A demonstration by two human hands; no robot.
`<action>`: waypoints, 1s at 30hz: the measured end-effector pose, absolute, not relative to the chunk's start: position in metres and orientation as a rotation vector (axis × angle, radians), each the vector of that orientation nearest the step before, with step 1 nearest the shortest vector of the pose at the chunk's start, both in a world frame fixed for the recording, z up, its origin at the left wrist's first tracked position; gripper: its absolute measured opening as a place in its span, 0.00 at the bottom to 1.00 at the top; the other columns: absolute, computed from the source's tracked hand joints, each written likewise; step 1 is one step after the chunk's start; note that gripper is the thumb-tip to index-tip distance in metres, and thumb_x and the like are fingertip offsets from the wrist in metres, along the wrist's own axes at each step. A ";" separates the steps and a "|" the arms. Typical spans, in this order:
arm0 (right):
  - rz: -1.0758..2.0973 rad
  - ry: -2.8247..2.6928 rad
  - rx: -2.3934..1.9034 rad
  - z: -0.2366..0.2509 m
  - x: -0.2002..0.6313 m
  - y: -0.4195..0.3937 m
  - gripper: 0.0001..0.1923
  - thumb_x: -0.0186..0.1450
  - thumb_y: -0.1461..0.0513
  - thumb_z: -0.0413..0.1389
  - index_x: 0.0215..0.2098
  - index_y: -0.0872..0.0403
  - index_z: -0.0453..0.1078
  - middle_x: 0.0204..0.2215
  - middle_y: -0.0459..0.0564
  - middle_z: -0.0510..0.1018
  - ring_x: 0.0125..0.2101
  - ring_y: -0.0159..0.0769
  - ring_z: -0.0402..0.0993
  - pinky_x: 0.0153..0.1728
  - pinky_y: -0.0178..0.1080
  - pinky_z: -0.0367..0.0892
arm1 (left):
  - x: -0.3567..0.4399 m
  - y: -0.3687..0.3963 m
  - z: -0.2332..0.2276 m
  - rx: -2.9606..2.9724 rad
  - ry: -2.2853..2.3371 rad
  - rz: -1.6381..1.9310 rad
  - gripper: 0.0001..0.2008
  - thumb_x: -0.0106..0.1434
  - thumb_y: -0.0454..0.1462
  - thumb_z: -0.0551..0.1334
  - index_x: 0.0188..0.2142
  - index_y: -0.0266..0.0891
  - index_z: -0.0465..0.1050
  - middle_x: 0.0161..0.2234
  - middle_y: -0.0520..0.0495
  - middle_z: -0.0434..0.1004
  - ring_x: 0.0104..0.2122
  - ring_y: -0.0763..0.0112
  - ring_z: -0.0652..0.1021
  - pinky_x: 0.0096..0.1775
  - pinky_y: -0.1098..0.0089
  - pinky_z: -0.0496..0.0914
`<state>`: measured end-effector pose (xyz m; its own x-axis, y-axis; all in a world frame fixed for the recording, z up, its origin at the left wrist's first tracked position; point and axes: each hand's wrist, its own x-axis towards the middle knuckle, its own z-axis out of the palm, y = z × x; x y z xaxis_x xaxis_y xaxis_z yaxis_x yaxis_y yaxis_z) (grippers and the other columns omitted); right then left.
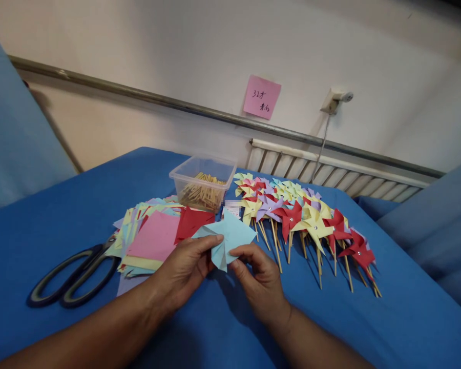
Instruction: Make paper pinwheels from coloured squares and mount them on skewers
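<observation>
In the head view, a light blue paper (238, 233) is held up above the blue cloth (230, 338), between the stack of sheets and the pinwheels. It is pinched on one side between the thumb and fingers of the left hand (190, 264); its lower right corner is gripped by the thumb and fingers of the right hand (259, 279). Corners have been bent in toward its middle, but no pin or stick can be made out on it, so this piece is judged to be only partly made.

To the right, many pinwheels (315, 226) are laid out in overlapping rows; on those in front, sticks and centre pins can be seen, and these appear finished. To the left, a thick stack of flat sheets (155, 236) is left unfolded. Loose sticks (205, 195) are left in the box (182, 179). The scissors (88, 271) are left unheld, their blades mostly hidden at the stack.
</observation>
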<state>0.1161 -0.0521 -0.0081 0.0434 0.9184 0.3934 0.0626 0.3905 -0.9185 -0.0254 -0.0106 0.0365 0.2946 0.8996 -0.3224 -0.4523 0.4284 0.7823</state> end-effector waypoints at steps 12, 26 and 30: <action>1.055 -1.068 -1.079 -0.009 0.116 -0.041 0.13 0.57 0.55 0.62 0.24 0.55 0.68 0.18 0.41 0.70 0.20 0.28 0.62 0.23 0.32 0.58 | -0.020 -0.017 0.030 0.845 0.927 0.922 0.07 0.52 0.38 0.68 0.27 0.34 0.77 0.24 0.47 0.78 0.27 0.68 0.75 0.32 0.70 0.68; 1.033 -1.022 -1.135 -0.010 0.114 -0.040 0.15 0.56 0.54 0.62 0.22 0.54 0.65 0.17 0.40 0.69 0.19 0.28 0.61 0.22 0.32 0.57 | -0.019 -0.016 0.025 0.880 0.958 0.910 0.08 0.51 0.38 0.69 0.29 0.36 0.78 0.25 0.47 0.78 0.28 0.65 0.77 0.35 0.67 0.69; 1.042 -0.997 -1.118 -0.010 0.113 -0.039 0.15 0.55 0.53 0.62 0.22 0.54 0.65 0.16 0.41 0.69 0.19 0.28 0.62 0.22 0.32 0.58 | -0.020 -0.016 0.024 0.912 0.956 0.901 0.08 0.51 0.38 0.69 0.30 0.36 0.78 0.26 0.47 0.78 0.28 0.65 0.77 0.35 0.67 0.69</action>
<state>0.1133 -0.0386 -0.0105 0.2185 0.9716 0.0909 -0.1339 0.1222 -0.9834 -0.0197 -0.0162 0.0238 0.3066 0.9136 -0.2672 -0.2125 0.3393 0.9164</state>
